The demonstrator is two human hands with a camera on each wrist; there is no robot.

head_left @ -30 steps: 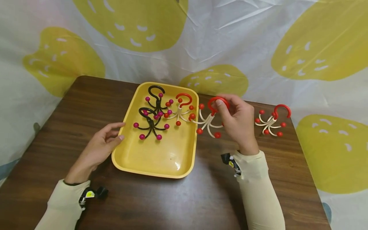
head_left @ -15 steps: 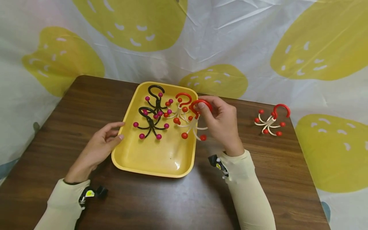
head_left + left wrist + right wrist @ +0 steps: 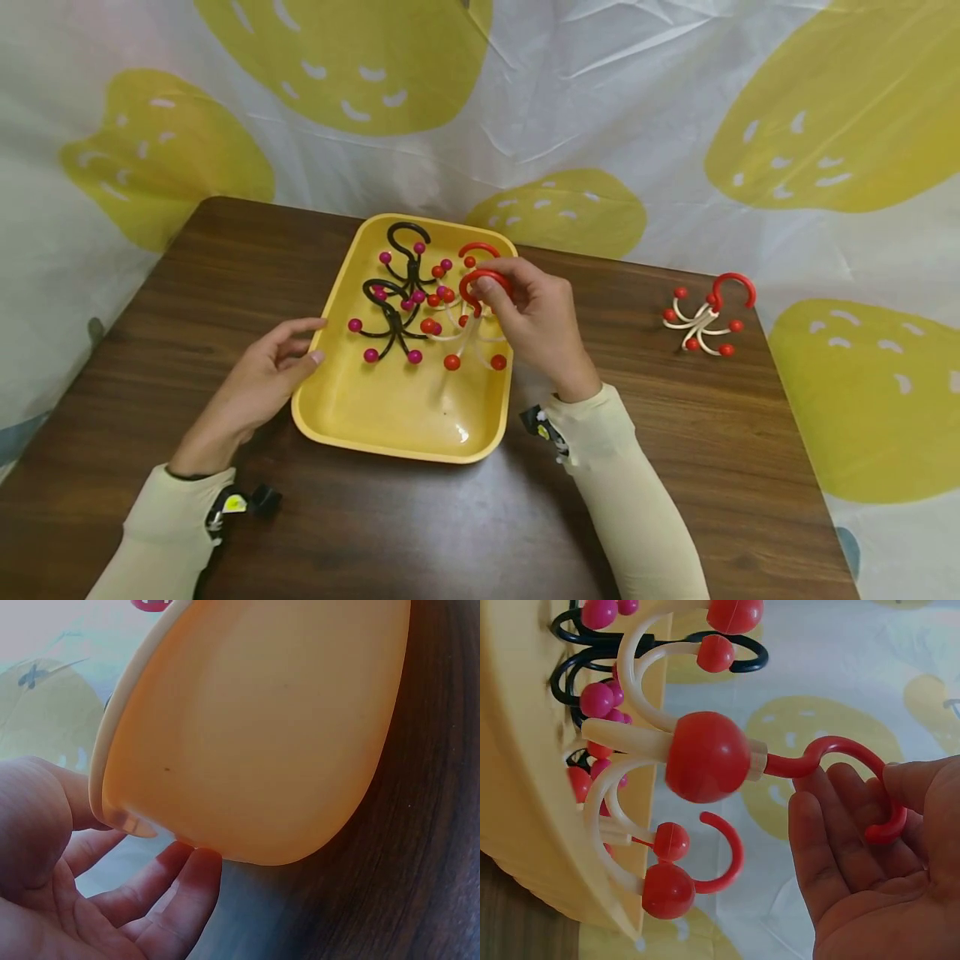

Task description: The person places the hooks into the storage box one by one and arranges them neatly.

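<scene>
The red-hooked hanger [image 3: 709, 757], having shifted leftward over the yellow tray [image 3: 390, 417], is hanging below the right hand [image 3: 543, 325], pinching tightly, probably needing slow lowering clear of black hangers [image 3: 395, 321] left of the grip.

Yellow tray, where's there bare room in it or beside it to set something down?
In the tray, the near end is bare, between the front black hanger and the near rim. On the table, wood lies open between the right hand and the lone red-and-white hanger. The tray's far half is crowded with hangers.
</scene>
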